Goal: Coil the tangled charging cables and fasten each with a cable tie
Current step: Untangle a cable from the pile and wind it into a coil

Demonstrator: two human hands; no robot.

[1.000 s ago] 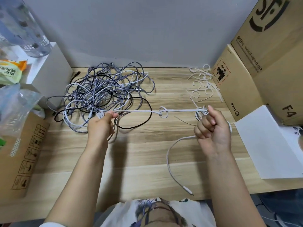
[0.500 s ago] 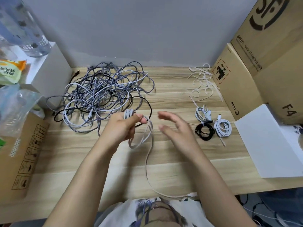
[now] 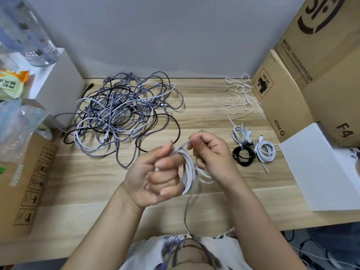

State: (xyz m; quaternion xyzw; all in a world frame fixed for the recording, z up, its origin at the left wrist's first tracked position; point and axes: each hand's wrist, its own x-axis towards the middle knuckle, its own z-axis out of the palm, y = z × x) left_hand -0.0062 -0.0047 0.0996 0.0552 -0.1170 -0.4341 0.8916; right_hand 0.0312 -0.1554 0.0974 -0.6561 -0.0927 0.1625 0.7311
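Head view: a person sits at a wooden table [image 3: 194, 121], both hands raised over its near middle.
Landmark: the tangled pile of cables [image 3: 124, 117], grey braided, white and black, lying on the table's far left.
Cable in hand: a white charging cable [image 3: 188, 172], already looped several times, held in the air to the right of the pile and nearer the person.
Left hand: the left hand [image 3: 157, 176] has its fingers curled round the loops and holds the coil together.
Right hand: the right hand [image 3: 210, 152] pinches a strand of the same cable at the top of the coil between thumb and forefinger.
Loose tail: one length hangs from the coil toward the person's lap; its end is hidden.
Finished coils: three tied bundles far right of the pile, a white coil [image 3: 241, 133], a black coil [image 3: 243, 155] and a second white coil [image 3: 265, 152], touching or nearly touching one another.
Cable ties: loose white cable ties [image 3: 240, 98] scattered beyond those bundles, beside the cardboard box [image 3: 280, 98].
Step in hand: winding, by my reading; the coil is not yet fastened.
Next move: probably bring the hanging tail up into the loops, keep the left grip firm so the turns do not spring apart, then free the right hand to reach for a tie.
Remaining: most of the pile looks untouched.
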